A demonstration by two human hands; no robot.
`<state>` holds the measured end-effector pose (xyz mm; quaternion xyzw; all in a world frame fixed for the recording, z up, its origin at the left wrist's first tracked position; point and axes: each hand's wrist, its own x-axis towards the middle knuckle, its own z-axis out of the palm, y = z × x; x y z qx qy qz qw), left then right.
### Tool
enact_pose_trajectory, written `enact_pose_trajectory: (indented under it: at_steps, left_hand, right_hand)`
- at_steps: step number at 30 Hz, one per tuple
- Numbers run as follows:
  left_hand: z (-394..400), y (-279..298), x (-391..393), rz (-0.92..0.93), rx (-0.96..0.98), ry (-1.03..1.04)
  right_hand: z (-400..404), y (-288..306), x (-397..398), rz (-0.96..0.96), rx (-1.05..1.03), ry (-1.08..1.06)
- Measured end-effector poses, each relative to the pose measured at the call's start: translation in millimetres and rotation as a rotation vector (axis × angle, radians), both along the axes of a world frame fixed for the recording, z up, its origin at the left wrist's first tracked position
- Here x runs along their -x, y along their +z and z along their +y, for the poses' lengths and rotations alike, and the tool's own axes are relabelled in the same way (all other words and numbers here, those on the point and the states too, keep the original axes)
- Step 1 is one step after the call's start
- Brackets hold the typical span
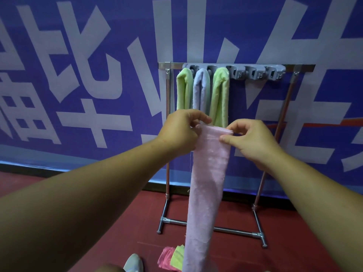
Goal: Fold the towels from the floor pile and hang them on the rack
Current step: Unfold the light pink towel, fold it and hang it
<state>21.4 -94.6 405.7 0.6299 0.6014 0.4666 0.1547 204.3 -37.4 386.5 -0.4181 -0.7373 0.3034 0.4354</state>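
Observation:
A long pink towel [206, 189], folded into a narrow strip, hangs straight down in front of me. My left hand [182, 130] pinches its top left corner and my right hand [253, 142] pinches its top right corner. Behind it stands a metal rack [300, 67] with a grey row of clips [255, 72]. Three folded towels hang from the left clips: a green towel [184, 89], a lilac towel [201, 89] and a second green towel [220, 95]. On the floor lies the pile [172, 259] with pink and green towels, partly hidden by the hanging strip.
The rack's base bars [231, 230] rest on the red floor [121, 222] against a blue banner wall [78, 75]. Several clips on the right half of the rack hold nothing. A grey shoe [133, 263] shows at the bottom edge.

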Motion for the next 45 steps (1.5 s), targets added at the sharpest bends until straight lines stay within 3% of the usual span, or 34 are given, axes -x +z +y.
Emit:
enact_pose_trajectory:
  at_steps: [4,13,17,19,23,27,31,34,39,42,45]
  left_hand:
    - [1.0,3.3,-4.5,-0.002,-0.038,0.029]
    - [0.8,12.7,-9.2,-0.009,-0.029,0.009]
    - [3.2,18.2,-14.7,-0.147,-0.019,0.006]
    - [3.7,24.9,-19.7,-0.193,-0.044,0.011]
    - [9.1,36.9,-23.0,-0.212,-0.133,0.003]
    - [17.2,42.3,-22.0,-0.284,-0.165,-0.022]
    - [26.1,30.4,-14.1,-0.382,-0.191,0.055]
    - [29.4,-12.5,-7.9,-0.501,-0.05,0.151]
    - [4.1,-110.9,-21.4,-0.827,0.58,0.087]
    - [-15.4,-145.0,-34.1,-0.921,0.582,-0.027]
    - [-21.0,-149.2,-39.6,-0.898,0.412,-0.147]
  right_hand:
    - [-3.8,2.2,2.2,-0.012,-0.12,-0.096]
    - [6.9,-5.1,5.0,0.082,-0.085,-0.113]
    - [5.0,-5.6,5.6,0.121,-0.152,-0.146]
    - [-1.5,-10.3,8.2,0.181,-0.06,-0.148]
    - [-5.8,-40.8,12.2,0.358,0.385,0.169]
    - [-13.2,-69.8,10.5,0.217,0.501,0.278]
    - [-18.3,-65.0,14.5,0.42,0.582,0.264]
    - [-19.8,-53.3,19.1,0.619,0.666,0.24]
    - [-12.8,-33.2,23.1,0.808,0.803,0.204]
    - [-1.4,-25.6,21.8,0.813,0.835,0.184]
    - [9.1,-24.7,18.8,0.804,0.845,0.171]
